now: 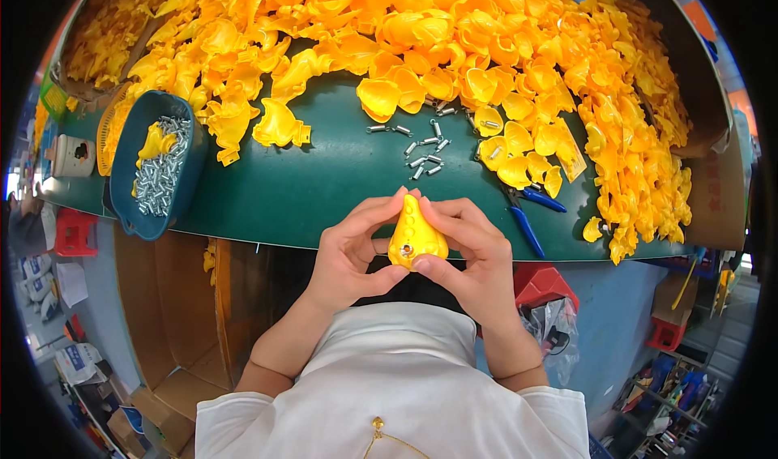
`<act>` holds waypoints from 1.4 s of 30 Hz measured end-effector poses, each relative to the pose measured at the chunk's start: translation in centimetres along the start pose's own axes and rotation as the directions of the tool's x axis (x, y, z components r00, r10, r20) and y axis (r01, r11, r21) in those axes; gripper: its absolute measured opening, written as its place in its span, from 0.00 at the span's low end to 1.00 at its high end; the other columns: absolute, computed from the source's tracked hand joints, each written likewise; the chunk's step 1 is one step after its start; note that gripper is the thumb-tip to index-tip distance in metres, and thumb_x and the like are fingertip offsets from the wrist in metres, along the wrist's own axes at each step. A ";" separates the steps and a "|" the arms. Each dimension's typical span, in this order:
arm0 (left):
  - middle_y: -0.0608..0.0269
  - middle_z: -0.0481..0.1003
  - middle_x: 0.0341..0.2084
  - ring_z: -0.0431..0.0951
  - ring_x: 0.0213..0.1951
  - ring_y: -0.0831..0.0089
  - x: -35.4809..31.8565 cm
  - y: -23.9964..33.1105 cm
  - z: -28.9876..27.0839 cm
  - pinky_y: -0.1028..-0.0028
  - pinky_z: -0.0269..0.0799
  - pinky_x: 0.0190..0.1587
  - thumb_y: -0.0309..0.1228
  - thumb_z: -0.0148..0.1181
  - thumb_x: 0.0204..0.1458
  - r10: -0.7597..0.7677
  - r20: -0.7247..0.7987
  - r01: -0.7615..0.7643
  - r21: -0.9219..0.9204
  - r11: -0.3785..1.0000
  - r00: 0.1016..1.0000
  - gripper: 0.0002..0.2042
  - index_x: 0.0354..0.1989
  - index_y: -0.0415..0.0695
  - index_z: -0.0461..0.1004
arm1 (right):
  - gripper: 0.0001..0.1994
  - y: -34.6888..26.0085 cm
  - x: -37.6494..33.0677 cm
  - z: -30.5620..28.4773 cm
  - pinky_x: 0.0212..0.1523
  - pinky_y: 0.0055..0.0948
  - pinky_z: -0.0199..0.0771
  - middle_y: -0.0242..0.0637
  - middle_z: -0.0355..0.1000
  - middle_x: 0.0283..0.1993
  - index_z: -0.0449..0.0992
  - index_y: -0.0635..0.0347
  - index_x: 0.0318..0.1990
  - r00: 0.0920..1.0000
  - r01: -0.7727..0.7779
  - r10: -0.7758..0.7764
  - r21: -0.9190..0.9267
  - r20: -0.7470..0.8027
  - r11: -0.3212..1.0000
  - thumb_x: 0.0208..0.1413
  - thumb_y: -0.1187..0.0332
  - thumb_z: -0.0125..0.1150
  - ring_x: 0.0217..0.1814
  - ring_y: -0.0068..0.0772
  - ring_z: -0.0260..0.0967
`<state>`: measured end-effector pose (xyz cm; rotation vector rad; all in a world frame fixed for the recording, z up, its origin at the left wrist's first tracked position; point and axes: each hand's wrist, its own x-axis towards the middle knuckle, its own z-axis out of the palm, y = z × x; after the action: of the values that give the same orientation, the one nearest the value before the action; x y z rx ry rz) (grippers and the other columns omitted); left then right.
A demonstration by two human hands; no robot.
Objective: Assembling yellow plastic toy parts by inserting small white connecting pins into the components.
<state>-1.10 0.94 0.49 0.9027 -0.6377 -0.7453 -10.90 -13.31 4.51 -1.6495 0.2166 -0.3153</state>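
Yellow plastic shell (pixel 416 236), a pear-shaped moulded part with small holes along its face and a metal fitting near its lower end, sits between both hands just in front of the near edge of the green worktop (pixel 308 183), above the person's lap.

Head view:
- Left hand (pixel 352 252): fingers closed on the shell's left side, thumb under the lower end, fingertips at the top. The grip steadies the part.
- Right hand (pixel 470 252): fingers closed on the shell's right side, thumb pressing near the metal fitting. With two opposed grips, the face with the fitting stays turned up toward the camera, probably so that the fitting can be seen and pressed.
- Loose metal pins (pixel 425 147) lie scattered on the worktop directly ahead of the hands, within short reach.
- Blue-handled pliers (pixel 527 212) lie to the right of the hands, on the side of the right hand.
- Blue tray (pixel 154 175) at the left holds a stock of further metal pins and one yellow piece; it overhangs the near edge of the worktop.
- Heap of yellow shells (pixel 454 38) covers the far half of the worktop and spills down the right side, serving apparently as bulk stock.
- Cardboard boxes (pixel 689 78) border the heap at the far left and the right.
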 end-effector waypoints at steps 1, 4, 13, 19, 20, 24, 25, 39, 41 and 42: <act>0.54 0.59 0.57 0.62 0.59 0.65 0.1 0.1 0.1 0.68 0.67 0.55 0.14 0.59 0.40 0.003 0.014 -0.004 0.070 0.998 1.000 0.33 0.60 0.37 0.58 | 0.24 0.1 0.0 -0.3 0.49 0.25 0.71 0.40 0.65 0.48 0.70 0.68 0.52 1.000 -0.013 0.014 -0.030 0.014 0.999 0.44 0.76 0.65 0.50 0.30 0.67; 0.54 0.59 0.57 0.62 0.58 0.65 0.3 0.1 -0.1 0.69 0.68 0.55 0.13 0.60 0.41 -0.006 0.014 0.005 0.081 0.997 1.000 0.33 0.60 0.37 0.58 | 0.25 0.1 0.4 -0.4 0.49 0.24 0.69 0.40 0.64 0.49 0.70 0.66 0.52 0.999 0.002 0.001 -0.082 0.034 0.997 0.43 0.75 0.66 0.49 0.30 0.67; 0.55 0.60 0.55 0.64 0.57 0.64 0.9 0.5 1.6 0.69 0.65 0.57 0.24 0.63 0.46 -0.178 -0.219 0.094 -0.347 0.933 0.959 0.33 0.61 0.39 0.55 | 0.35 -0.2 0.0 1.1 0.48 0.29 0.70 0.42 0.59 0.53 0.60 0.62 0.61 0.990 0.066 -0.089 -0.200 -0.106 0.977 0.42 0.71 0.68 0.52 0.35 0.63; 0.54 0.63 0.54 0.66 0.56 0.64 0.7 0.0 1.2 0.67 0.68 0.55 0.27 0.61 0.50 -0.132 -0.208 0.075 -0.263 0.962 0.969 0.26 0.57 0.41 0.60 | 0.30 0.1 -0.1 0.6 0.44 0.28 0.73 0.44 0.69 0.47 0.68 0.64 0.53 0.951 0.245 -0.302 -0.425 -0.071 0.872 0.38 0.73 0.71 0.45 0.36 0.70; 0.54 0.63 0.54 0.66 0.56 0.65 0.4 -0.4 0.9 0.67 0.68 0.54 0.28 0.61 0.50 -0.117 -0.208 0.063 -0.252 0.966 0.971 0.24 0.56 0.41 0.61 | 0.29 -0.2 -0.2 0.4 0.43 0.27 0.73 0.43 0.70 0.46 0.70 0.64 0.52 0.963 0.220 -0.266 -0.434 -0.047 0.874 0.37 0.74 0.71 0.44 0.36 0.70; 0.52 0.62 0.56 0.66 0.55 0.66 0.4 -1.0 1.0 0.67 0.67 0.55 0.27 0.61 0.49 -0.106 -0.173 0.046 -0.321 0.946 0.979 0.22 0.53 0.40 0.63 | 0.28 -0.2 0.0 -0.2 0.41 0.26 0.72 0.43 0.70 0.44 0.71 0.64 0.50 0.972 0.201 -0.234 -0.400 -0.034 0.894 0.36 0.74 0.71 0.43 0.36 0.71; 0.52 0.62 0.56 0.66 0.55 0.66 0.6 -1.0 1.2 0.67 0.67 0.55 0.27 0.61 0.49 -0.106 -0.173 0.046 -0.321 0.946 0.979 0.22 0.53 0.40 0.63 | 0.28 0.0 0.1 -0.4 0.42 0.26 0.72 0.43 0.70 0.44 0.71 0.64 0.50 0.968 0.213 -0.248 -0.409 -0.034 0.888 0.36 0.74 0.71 0.43 0.36 0.71; 0.48 0.59 0.59 0.69 0.53 0.67 1.1 0.3 2.4 0.70 0.68 0.53 0.34 0.54 0.56 -0.191 -0.255 0.156 -0.151 0.976 0.948 0.22 0.55 0.35 0.59 | 0.30 0.5 -0.2 -0.3 0.43 0.27 0.74 0.44 0.72 0.42 0.72 0.65 0.49 0.943 0.269 -0.330 -0.475 -0.048 0.838 0.32 0.73 0.74 0.43 0.38 0.72; 0.52 0.62 0.57 0.70 0.52 0.68 1.1 -0.1 2.4 0.70 0.69 0.52 0.33 0.52 0.57 -0.196 -0.244 0.154 -0.183 0.971 0.950 0.20 0.55 0.36 0.60 | 0.31 0.3 -0.2 -0.6 0.41 0.26 0.74 0.44 0.72 0.43 0.72 0.65 0.49 0.948 0.258 -0.316 -0.505 -0.032 0.824 0.31 0.71 0.75 0.43 0.37 0.72; 0.55 0.64 0.56 0.70 0.51 0.70 1.2 -0.3 2.3 0.71 0.70 0.51 0.33 0.50 0.58 -0.206 -0.231 0.156 -0.217 0.964 0.951 0.18 0.54 0.37 0.60 | 0.31 0.2 -0.1 -0.7 0.41 0.26 0.74 0.44 0.72 0.43 0.72 0.65 0.49 0.949 0.257 -0.315 -0.505 -0.032 0.824 0.31 0.71 0.75 0.43 0.37 0.72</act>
<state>-2.22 -1.12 1.53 0.8628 -0.2524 -0.8266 -11.20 -13.98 4.39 -2.1858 0.1388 -0.6251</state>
